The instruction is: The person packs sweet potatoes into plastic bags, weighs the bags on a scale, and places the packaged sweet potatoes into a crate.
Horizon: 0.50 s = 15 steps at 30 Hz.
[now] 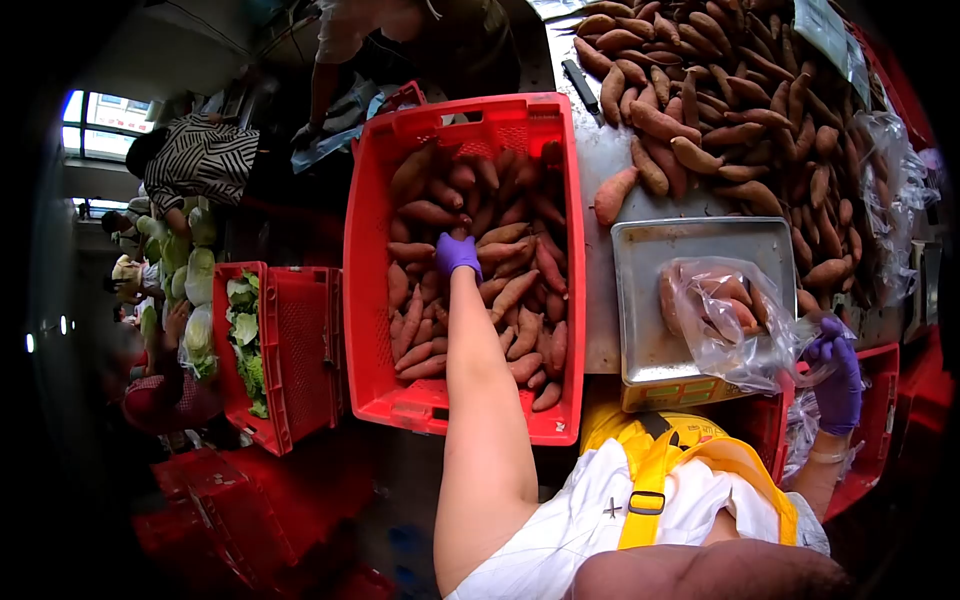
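Sweet potatoes pack one red crate, whose walls ring the left hand; its fingers are down among them, and I can't tell whether they grip one. A narrow bare strip of table separates crate and scale. On that single scale sits one clear bag of several more, its edge pinched by the right hand. Far right spreads one heap, too many to count.

Bright window, warped dark edges
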### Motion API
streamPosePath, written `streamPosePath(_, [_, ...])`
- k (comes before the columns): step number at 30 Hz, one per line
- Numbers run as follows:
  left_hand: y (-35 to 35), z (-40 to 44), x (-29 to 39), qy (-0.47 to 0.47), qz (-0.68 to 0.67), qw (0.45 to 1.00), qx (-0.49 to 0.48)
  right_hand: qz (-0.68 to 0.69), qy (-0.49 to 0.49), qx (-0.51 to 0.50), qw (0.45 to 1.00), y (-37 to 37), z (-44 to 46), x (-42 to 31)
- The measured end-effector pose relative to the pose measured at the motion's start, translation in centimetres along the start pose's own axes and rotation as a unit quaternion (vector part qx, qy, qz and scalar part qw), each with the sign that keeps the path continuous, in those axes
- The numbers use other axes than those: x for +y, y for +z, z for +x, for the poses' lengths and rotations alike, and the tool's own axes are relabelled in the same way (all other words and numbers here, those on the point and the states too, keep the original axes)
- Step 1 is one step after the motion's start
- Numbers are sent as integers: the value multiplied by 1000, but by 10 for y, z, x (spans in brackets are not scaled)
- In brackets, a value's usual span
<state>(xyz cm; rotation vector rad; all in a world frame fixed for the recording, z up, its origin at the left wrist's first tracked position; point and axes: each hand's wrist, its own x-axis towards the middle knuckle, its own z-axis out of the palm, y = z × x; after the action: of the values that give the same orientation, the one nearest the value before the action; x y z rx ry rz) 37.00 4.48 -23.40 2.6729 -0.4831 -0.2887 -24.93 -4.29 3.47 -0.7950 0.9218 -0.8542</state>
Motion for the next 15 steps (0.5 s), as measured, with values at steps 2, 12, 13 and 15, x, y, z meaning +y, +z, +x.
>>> streamPosePath(2, [-9, -10, 4, -38, -158, 986, -35, -2, 10, 13, 1000, 2, -1, -1])
streamPosePath(12, [-94, -112, -5, -8, -566, 790, -238, 18, 11, -43, 999, -5, 4, 5])
streamPosePath(13, [-118, -136, 22, -20, -556, 795, -240, 23, 2, -53, 998, -1, 4, 6])
streamPosePath(15, [-145, -169, 53, 63, -537, 788, -294, -4, -8, -67, 998, 1, 2, 4])
